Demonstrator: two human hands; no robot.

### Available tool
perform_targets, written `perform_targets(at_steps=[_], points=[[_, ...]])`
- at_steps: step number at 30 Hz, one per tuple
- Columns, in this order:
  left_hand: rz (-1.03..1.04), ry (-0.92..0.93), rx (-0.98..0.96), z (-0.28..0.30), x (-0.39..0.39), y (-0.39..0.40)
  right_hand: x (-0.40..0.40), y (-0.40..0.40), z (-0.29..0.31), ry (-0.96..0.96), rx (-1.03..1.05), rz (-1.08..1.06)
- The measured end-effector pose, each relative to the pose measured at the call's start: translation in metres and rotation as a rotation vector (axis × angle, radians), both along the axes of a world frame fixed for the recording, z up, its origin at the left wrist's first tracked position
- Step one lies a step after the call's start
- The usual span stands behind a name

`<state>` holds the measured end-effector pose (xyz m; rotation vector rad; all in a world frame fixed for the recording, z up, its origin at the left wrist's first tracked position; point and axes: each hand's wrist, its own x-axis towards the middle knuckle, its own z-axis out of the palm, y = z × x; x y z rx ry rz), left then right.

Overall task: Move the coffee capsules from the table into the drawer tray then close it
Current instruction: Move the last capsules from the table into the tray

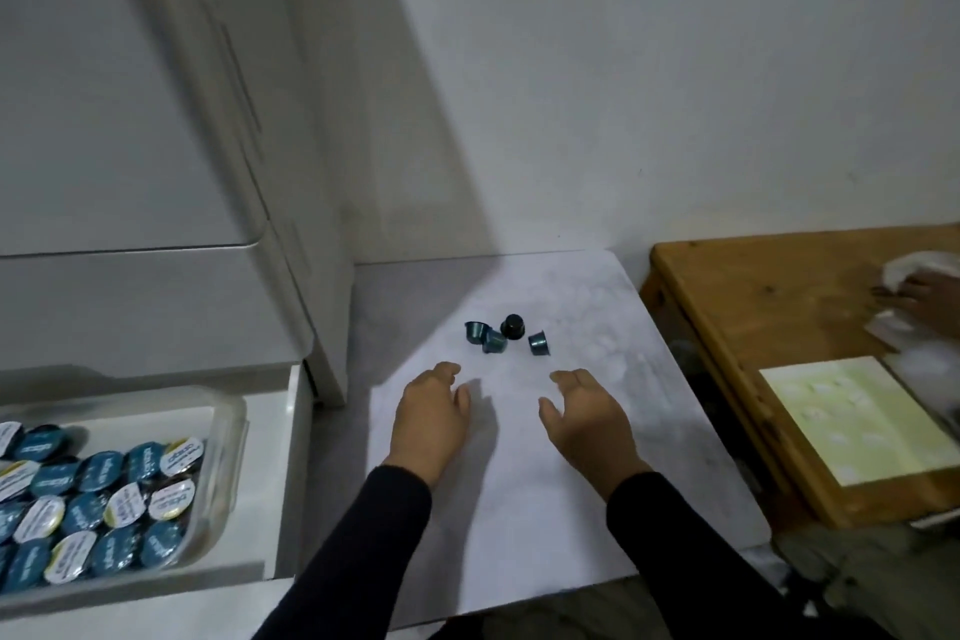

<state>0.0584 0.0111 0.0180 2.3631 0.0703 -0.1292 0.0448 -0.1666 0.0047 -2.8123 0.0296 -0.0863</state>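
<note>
Several small coffee capsules lie bunched on the white marbled table (571, 509): three teal ones (477, 331) (494, 341) (539, 343) and a black one (512, 326). My left hand (431, 418) and my right hand (589, 418) hover side by side just short of them, both empty with fingers apart. At the lower left the white drawer (291, 463) stands pulled out. It holds a clear plastic tray (228, 437) filled with several teal and white foil-lidded capsules.
A tall white cabinet (156, 172) rises above the drawer on the left. To the right stands a wooden table (753, 317) with a pale green sheet (857, 421). Another person's hand (919, 296) rests there on white paper. A wall runs behind.
</note>
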Motion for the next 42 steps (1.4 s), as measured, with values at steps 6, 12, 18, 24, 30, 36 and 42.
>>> perform_targets(at_steps=[6,12,18,24,30,36,42], points=[[0.057,0.068,-0.114,-0.021,0.071,-0.018,0.056,-0.014,-0.010,0.113,0.111,-0.133],[0.078,0.125,-0.165,-0.047,0.113,-0.032,0.101,-0.016,-0.029,0.071,0.186,-0.180],[0.041,0.036,-0.181,-0.064,0.121,-0.030,0.117,-0.013,-0.049,0.071,0.200,-0.174],[0.104,-0.066,-0.324,-0.072,0.116,-0.027,0.110,-0.009,-0.059,-0.017,0.291,-0.117],[0.238,0.021,-0.421,-0.075,0.103,-0.026,0.094,-0.009,-0.067,-0.100,0.434,-0.102],[0.475,0.081,-0.698,-0.067,0.095,-0.032,0.087,-0.010,-0.063,0.028,0.392,-0.220],[0.533,0.085,-0.642,-0.061,0.094,-0.028,0.080,-0.009,-0.048,0.116,0.694,-0.421]])
